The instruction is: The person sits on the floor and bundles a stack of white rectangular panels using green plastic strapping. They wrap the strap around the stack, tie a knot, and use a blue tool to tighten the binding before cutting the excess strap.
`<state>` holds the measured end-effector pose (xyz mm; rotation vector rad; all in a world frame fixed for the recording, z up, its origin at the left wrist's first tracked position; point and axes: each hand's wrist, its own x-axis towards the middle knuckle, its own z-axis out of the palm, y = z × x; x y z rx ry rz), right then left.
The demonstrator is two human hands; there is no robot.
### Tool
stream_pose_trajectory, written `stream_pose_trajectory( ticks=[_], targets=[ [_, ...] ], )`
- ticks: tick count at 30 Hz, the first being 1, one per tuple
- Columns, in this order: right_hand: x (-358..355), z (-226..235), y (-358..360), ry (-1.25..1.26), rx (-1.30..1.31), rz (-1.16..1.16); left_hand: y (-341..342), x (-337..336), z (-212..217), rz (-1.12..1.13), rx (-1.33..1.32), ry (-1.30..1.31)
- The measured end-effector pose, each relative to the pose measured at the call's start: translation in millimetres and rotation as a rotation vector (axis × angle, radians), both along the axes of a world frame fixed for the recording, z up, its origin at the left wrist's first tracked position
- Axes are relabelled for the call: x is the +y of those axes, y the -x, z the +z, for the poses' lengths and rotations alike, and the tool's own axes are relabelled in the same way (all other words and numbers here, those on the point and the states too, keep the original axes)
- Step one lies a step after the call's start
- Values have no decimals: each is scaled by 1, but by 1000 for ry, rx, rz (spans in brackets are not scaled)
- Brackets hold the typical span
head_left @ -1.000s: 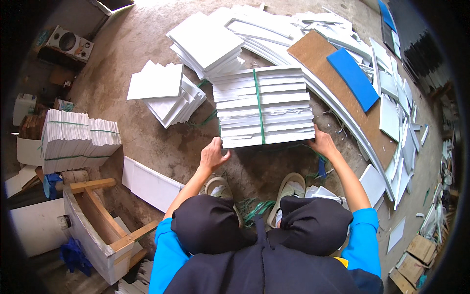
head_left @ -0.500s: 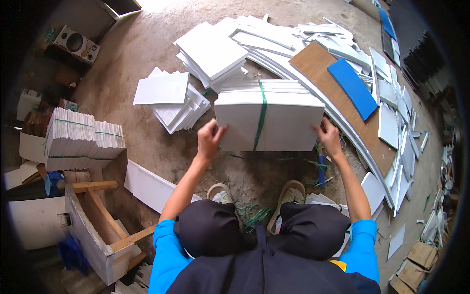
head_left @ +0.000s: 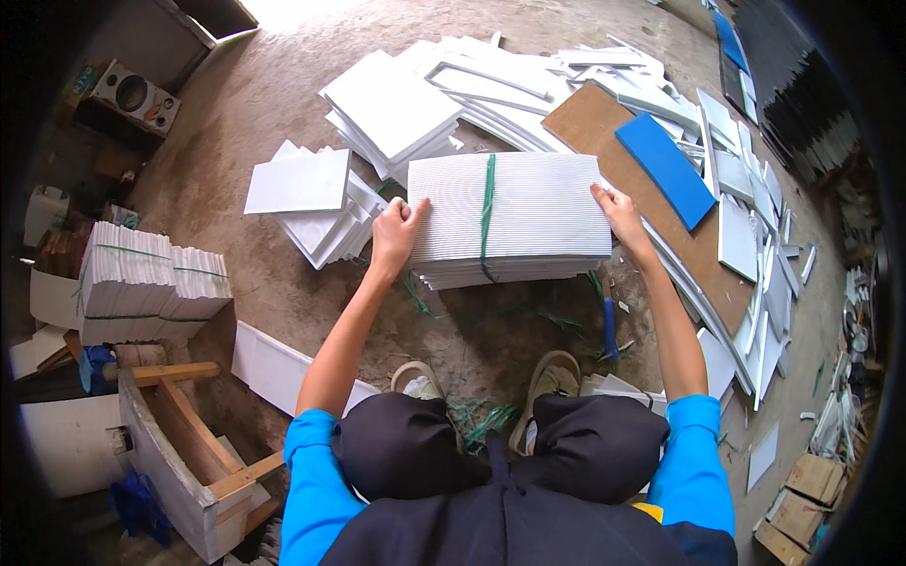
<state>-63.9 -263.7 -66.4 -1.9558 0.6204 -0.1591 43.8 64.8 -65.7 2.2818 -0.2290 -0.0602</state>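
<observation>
A thick bundle of white panels (head_left: 543,212), bound round its middle by a green strap (head_left: 488,203), is in front of me. Its layered edges face up toward me, with more white panels showing beneath its near side. At the bundle's left end, my left hand (head_left: 394,231) is closed with the thumb on the near face. My right hand (head_left: 620,215) grips the opposite end near its upper corner. The fingers behind the bundle are partly hidden. Below my right hand lies a tool with a blue handle (head_left: 610,325).
Stacked white panels (head_left: 392,104) lie beyond the bundle, and a smaller pile (head_left: 297,184) is left of it. A brown board (head_left: 651,174) bears a blue panel (head_left: 665,170). Tied bundles (head_left: 151,283) and a wooden frame (head_left: 189,434) stand left. Green strap scraps (head_left: 481,415) lie between my feet.
The bundle has tipped over: its smooth broad face was toward me, and now the ridged edges are. Both hands have moved up and away with its ends.
</observation>
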Motion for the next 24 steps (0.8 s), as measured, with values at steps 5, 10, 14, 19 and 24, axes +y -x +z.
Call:
stream_pose_trajectory(
  ticks=[5,10,14,19,24],
  targets=[
    [-3,20,-7,547,322,139,16,-3,20,-70,-368,-217],
    [-22,33,6,506,338,272,30,-10,68,-248,-375,-207],
    [-35,40,12,21,253,147,30,-21,60,-385,-334,-126],
    [-31,41,15,-642,58,184,33,-27,42,-450,-190,-60],
    [-26,19,15,-1278,-378,-87,49,-40,37,-371,-166,-209]
  ],
)
